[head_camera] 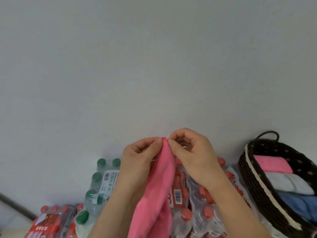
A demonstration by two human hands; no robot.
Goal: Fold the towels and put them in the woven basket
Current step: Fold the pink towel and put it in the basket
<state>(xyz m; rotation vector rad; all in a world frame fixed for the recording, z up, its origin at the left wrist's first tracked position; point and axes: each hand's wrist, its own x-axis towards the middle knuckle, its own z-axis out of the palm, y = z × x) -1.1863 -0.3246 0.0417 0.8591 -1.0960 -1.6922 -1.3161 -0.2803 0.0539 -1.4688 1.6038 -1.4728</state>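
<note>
The left hand (139, 152) and right hand (190, 152) each pinch the top edge of the pink towel (159, 186) between thumb and forefinger. The pinches almost touch at the cloth's 12 o'clock. Held so, the towel hangs long and doubled, which looks like matching corners for a fold. The other fingers curl loosely, and both forearms rise from 6 o'clock. The basket (253, 170) sits at 4 o'clock of the hands, holding folded towels (288, 183) side by side. It seems within easy reach for the drop. Bottle packs (101, 182) lie beneath.
</note>
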